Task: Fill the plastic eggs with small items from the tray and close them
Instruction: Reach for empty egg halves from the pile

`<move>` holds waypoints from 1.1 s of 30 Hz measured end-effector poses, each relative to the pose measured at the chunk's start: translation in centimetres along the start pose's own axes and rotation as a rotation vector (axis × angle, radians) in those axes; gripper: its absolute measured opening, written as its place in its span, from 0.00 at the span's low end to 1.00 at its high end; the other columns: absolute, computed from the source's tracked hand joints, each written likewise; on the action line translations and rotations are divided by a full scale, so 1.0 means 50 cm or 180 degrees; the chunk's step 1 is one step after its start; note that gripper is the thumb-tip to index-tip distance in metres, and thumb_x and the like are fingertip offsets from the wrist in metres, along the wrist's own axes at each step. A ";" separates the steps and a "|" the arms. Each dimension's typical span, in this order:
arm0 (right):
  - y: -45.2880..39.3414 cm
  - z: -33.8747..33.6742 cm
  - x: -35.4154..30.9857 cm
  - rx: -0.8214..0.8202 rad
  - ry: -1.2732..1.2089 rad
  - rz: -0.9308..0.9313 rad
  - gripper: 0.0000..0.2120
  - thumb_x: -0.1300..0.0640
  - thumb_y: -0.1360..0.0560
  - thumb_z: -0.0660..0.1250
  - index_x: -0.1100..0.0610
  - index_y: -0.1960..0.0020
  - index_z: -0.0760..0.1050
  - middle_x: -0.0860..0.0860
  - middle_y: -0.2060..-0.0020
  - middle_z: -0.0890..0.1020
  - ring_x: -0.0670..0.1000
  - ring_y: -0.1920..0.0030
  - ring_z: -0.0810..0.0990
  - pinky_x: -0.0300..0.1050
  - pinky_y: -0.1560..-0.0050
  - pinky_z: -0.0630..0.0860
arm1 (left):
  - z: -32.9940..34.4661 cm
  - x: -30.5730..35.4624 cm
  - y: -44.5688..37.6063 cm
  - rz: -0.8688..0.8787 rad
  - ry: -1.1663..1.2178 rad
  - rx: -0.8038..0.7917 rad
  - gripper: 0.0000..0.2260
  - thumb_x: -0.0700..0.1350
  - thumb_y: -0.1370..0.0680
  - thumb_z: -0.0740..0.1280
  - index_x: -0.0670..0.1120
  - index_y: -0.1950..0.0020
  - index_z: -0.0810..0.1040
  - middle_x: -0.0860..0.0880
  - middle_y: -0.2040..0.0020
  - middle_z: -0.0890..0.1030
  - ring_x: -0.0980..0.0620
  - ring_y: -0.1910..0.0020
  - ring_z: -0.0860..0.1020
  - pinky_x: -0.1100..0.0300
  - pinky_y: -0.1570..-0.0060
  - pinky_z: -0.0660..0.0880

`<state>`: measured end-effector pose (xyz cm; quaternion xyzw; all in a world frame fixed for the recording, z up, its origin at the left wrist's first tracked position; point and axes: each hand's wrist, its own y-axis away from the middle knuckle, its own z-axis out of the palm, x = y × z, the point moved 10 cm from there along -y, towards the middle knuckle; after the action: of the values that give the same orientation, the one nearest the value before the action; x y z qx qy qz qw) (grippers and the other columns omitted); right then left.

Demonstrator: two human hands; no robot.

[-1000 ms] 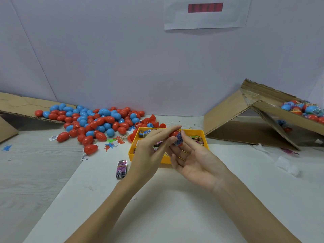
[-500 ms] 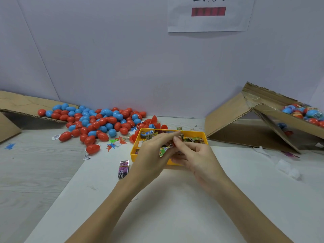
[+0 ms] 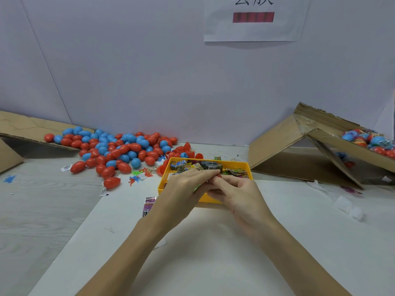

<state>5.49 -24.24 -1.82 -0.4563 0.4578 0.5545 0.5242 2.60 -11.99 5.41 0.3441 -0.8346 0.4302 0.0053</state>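
Both hands have dropped onto the tray's [image 3: 245,165] near edge. Left hand [image 3: 181,189] and right hand [image 3: 237,191] meet fingertip to fingertip, pinching 1 red egg [image 3: 216,177] between them; its axis is hidden, equally near both.

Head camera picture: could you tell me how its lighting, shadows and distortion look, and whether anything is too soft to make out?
Head view: light is soft and even, with no harsh glare; the forearms cast only faint shadows on the white sheet. Wide-angle bending shows in the slanted wall seam at upper left. The red egg pinched between the left hand and right hand is mostly hidden. The packets in the yellow tray are too small to read.
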 end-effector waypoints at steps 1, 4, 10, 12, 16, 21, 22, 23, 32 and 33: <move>0.000 0.000 -0.001 0.0026 0.0034 -0.0026 0.12 0.57 0.21 0.71 0.60 0.39 0.83 0.52 0.52 0.89 0.48 0.49 0.88 0.43 0.45 0.83 | 0.001 0.001 0.000 0.0024 -0.0054 -0.0006 0.15 0.39 0.22 0.72 0.42 0.35 0.82 0.46 0.44 0.86 0.50 0.45 0.84 0.60 0.43 0.79; 0.003 -0.003 -0.007 0.0123 0.0063 -0.0095 0.13 0.57 0.22 0.73 0.59 0.38 0.82 0.52 0.52 0.89 0.48 0.50 0.88 0.41 0.48 0.84 | 0.004 0.005 -0.003 0.0048 -0.0148 0.0028 0.18 0.39 0.24 0.75 0.43 0.35 0.82 0.48 0.43 0.85 0.51 0.44 0.82 0.62 0.43 0.77; 0.005 -0.008 -0.010 0.0273 0.0412 -0.0166 0.16 0.57 0.24 0.75 0.58 0.37 0.81 0.51 0.50 0.88 0.48 0.50 0.87 0.39 0.52 0.84 | 0.005 0.008 -0.008 0.0053 -0.0156 0.0033 0.18 0.38 0.28 0.79 0.42 0.39 0.83 0.47 0.45 0.83 0.52 0.48 0.81 0.64 0.48 0.79; 0.007 -0.008 -0.016 0.0339 0.0570 -0.0247 0.17 0.57 0.24 0.75 0.57 0.36 0.81 0.50 0.50 0.88 0.48 0.50 0.87 0.39 0.54 0.84 | 0.001 0.007 -0.008 0.0044 -0.0156 0.0067 0.16 0.36 0.28 0.79 0.41 0.41 0.85 0.46 0.48 0.84 0.49 0.51 0.83 0.60 0.50 0.81; 0.013 -0.012 -0.021 0.0496 0.0719 -0.0398 0.19 0.58 0.24 0.74 0.54 0.34 0.80 0.48 0.47 0.86 0.48 0.48 0.87 0.45 0.46 0.84 | 0.002 0.015 -0.006 0.0092 -0.0149 0.0006 0.17 0.34 0.28 0.78 0.41 0.39 0.85 0.46 0.48 0.85 0.48 0.50 0.84 0.61 0.47 0.81; 0.015 -0.013 -0.022 0.0536 0.0648 -0.0438 0.16 0.59 0.24 0.74 0.54 0.36 0.81 0.43 0.52 0.86 0.47 0.49 0.87 0.37 0.52 0.83 | 0.005 0.024 -0.009 0.0201 -0.0169 -0.0094 0.17 0.34 0.25 0.75 0.41 0.37 0.84 0.46 0.47 0.85 0.49 0.49 0.84 0.60 0.48 0.81; 0.014 -0.014 -0.022 0.0549 0.0652 -0.0448 0.16 0.59 0.23 0.74 0.54 0.36 0.81 0.44 0.52 0.86 0.47 0.49 0.87 0.37 0.52 0.83 | 0.006 0.027 -0.010 0.0228 -0.0205 -0.0100 0.16 0.34 0.25 0.75 0.41 0.37 0.84 0.46 0.47 0.85 0.48 0.50 0.84 0.59 0.49 0.81; 0.013 -0.015 -0.021 0.0562 0.0666 -0.0455 0.16 0.59 0.23 0.74 0.54 0.36 0.81 0.45 0.51 0.86 0.47 0.48 0.86 0.38 0.51 0.83 | 0.008 0.029 -0.010 0.0255 -0.0238 -0.0104 0.16 0.34 0.25 0.74 0.40 0.37 0.83 0.45 0.47 0.85 0.48 0.50 0.85 0.58 0.50 0.82; 0.002 -0.002 -0.027 0.0227 0.0398 -0.0468 0.15 0.60 0.21 0.71 0.57 0.34 0.79 0.51 0.47 0.87 0.50 0.48 0.87 0.42 0.47 0.84 | -0.008 0.011 -0.010 0.0088 -0.0106 0.0223 0.17 0.34 0.24 0.74 0.40 0.36 0.83 0.46 0.42 0.85 0.52 0.45 0.83 0.65 0.42 0.78; -0.001 0.000 -0.026 0.0110 0.0200 -0.0387 0.14 0.60 0.19 0.69 0.58 0.34 0.79 0.52 0.48 0.88 0.51 0.48 0.88 0.41 0.48 0.84 | -0.019 -0.005 -0.010 -0.0112 0.0075 0.0366 0.17 0.35 0.24 0.74 0.40 0.36 0.83 0.46 0.42 0.85 0.53 0.45 0.83 0.65 0.42 0.79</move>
<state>5.59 -24.46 -0.54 -0.4914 0.4550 0.4989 0.5500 2.83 -11.35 6.28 0.3533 -0.8022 0.4813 0.0030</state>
